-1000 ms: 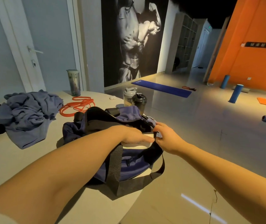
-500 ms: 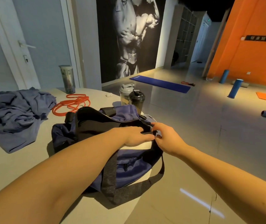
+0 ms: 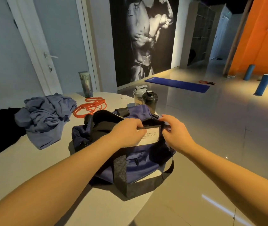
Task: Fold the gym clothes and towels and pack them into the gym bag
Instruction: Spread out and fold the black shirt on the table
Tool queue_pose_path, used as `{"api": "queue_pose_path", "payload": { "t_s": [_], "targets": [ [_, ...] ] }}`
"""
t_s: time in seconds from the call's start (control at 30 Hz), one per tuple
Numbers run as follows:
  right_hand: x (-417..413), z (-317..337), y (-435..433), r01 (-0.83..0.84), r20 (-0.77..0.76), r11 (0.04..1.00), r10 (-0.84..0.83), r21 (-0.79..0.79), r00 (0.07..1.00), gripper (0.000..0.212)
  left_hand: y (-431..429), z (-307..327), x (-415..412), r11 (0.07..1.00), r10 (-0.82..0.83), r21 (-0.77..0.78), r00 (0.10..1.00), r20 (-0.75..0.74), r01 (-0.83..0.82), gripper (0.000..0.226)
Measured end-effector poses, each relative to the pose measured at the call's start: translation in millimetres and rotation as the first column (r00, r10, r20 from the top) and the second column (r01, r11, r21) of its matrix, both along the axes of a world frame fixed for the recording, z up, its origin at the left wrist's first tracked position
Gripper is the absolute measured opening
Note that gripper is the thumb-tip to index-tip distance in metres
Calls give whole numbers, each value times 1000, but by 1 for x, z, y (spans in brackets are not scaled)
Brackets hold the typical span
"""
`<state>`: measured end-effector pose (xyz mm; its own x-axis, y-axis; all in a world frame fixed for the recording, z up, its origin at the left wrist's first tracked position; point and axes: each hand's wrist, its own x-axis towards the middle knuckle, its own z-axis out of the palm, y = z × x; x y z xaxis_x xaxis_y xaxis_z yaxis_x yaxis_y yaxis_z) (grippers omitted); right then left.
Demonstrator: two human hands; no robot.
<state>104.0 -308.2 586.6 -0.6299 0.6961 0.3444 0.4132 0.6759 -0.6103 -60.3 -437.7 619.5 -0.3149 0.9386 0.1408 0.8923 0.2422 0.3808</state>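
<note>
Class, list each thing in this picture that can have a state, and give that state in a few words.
gym bag: open on top
left hand: grips bag rim
right hand: pinches bag end
blue clothes: crumpled, unfolded
black shaker: upright, capped
door: shut
blue mat: unrolled

The pale, round-edged table point(image 3: 24, 173) carried 8 things. A navy gym bag point(image 3: 139, 170) sat at its right edge, mouth unzipped, 1 black strap drooping past the rim. To the left lay a crumpled pile of blue-grey clothes point(image 3: 48, 115), touching a black garment point(image 3: 1, 131) at the far left. Behind the bag lay a coiled orange cord point(image 3: 89, 106), with a tall tumbler point(image 3: 86, 84) upright at the back edge. A clear shaker point(image 3: 138, 95) and a black shaker point(image 3: 150, 99) stood side by side beyond the bag, near a small white object point(image 3: 123, 97).
</note>
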Motion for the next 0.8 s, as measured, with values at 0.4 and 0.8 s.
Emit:
{"api": "queue_pose_path", "payload": {
  "t_s": [0.4, 0.8],
  "targets": [
    [-55, 15, -128, -387, -7, 902, 396, 189, 918, 33, -169, -6, -26, 968, 252, 38, 963, -96, -249, 33],
    [-200, 30, -247, -558, 173, 812, 533, 170, 828, 36, -305, -29, -157, 844, 536, -30, 844, -1, -536, 34]
  ]
}}
